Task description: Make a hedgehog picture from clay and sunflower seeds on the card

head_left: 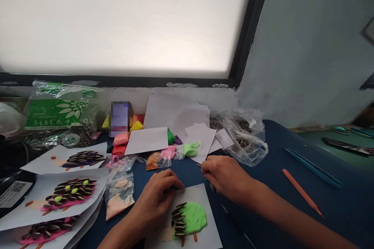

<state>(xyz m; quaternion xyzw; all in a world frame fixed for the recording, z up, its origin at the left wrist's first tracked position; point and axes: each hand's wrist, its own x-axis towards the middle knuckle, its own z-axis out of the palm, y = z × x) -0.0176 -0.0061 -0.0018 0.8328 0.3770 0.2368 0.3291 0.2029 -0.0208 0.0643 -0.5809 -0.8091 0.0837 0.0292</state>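
Note:
A white card (pixel 210 237) lies in front of me with a light green clay body (pixel 195 218). Sunflower seeds (pixel 179 220) stick into the body's left side in rows. Below it are two brown clay legs, and a pale clay patch (pixel 167 233) lies to the left. My left hand (pixel 156 198) rests over the card's upper left corner with its fingers curled together; whatever may be between them is hidden. My right hand (pixel 224 175) is closed in a pinch beyond the card's right edge, a sunflower seed (pixel 199 165) showing at its fingertips. Loose seeds (pixel 214 189) lie under that hand.
Finished seed-and-clay cards (pixel 70 194) are stacked at left. Bags of colored clay (pixel 119 198), blank paper (pixel 147 140) and a phone (pixel 119 118) stand toward the window. A plastic bag of seeds (pixel 245 136) sits behind my right hand. An orange tool (pixel 302 192) and blue tweezers (pixel 312 166) lie at right.

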